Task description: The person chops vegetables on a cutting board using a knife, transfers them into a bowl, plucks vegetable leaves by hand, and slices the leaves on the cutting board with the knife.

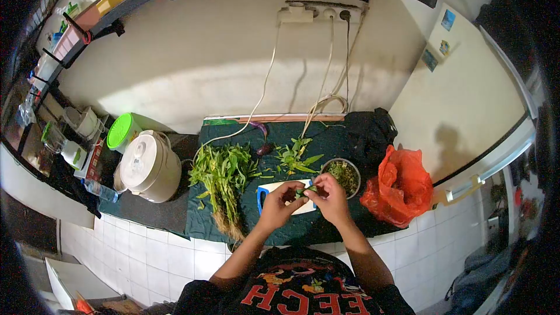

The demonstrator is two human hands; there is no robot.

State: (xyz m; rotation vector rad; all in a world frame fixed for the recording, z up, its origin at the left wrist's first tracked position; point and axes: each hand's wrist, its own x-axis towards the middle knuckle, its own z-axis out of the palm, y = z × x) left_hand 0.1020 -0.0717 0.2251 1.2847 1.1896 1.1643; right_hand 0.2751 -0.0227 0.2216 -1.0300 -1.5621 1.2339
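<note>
My left hand (279, 203) and my right hand (331, 201) meet over a white cutting board (303, 205) with a blue edge. Fingers of both hands pinch a small dark green piece (306, 191) between them. A large bunch of leafy greens with roots (224, 178) lies to the left of the board. Behind the board are some loose green leaves (297, 156) and a purple eggplant (265, 149). A round bowl of green bits (343, 175) stands just beyond my right hand.
A red plastic bag (399, 186) sits at the right end of the dark green cloth (280, 230). On the left stand a white rice cooker (149, 166) and a green-lidded container (121, 131). White cables hang from the wall sockets (297, 14). A fridge (475, 87) is at the right.
</note>
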